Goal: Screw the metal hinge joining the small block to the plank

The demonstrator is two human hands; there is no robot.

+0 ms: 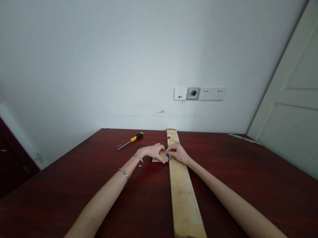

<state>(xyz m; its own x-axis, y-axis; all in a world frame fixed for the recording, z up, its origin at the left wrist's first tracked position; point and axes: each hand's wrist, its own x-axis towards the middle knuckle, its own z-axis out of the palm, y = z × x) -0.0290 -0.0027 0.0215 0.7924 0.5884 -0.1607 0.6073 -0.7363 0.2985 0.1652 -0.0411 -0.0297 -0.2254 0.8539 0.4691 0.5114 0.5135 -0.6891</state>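
Note:
A long pale wooden board (184,200) lies lengthwise across the dark red table. Against its left edge rests a small wooden piece (156,160). Where the two meet there is a small silver metal fitting (167,157), perhaps a hinge, partly covered by fingers. My left hand (155,151) bends over the small piece, thumb and fingers gripping about it at the fitting. Over the board, my right hand (178,153) pinches at the fitting with thumb and index finger; whatever is between those fingertips is too small to make out.
Left of the board lies a yellow and black screwdriver (134,137), with a small thin metal item (119,146) by its tip. The table (121,207) meets a white wall with sockets (212,93). A flat strip (243,139) lies at the right back edge, near a white door (298,99).

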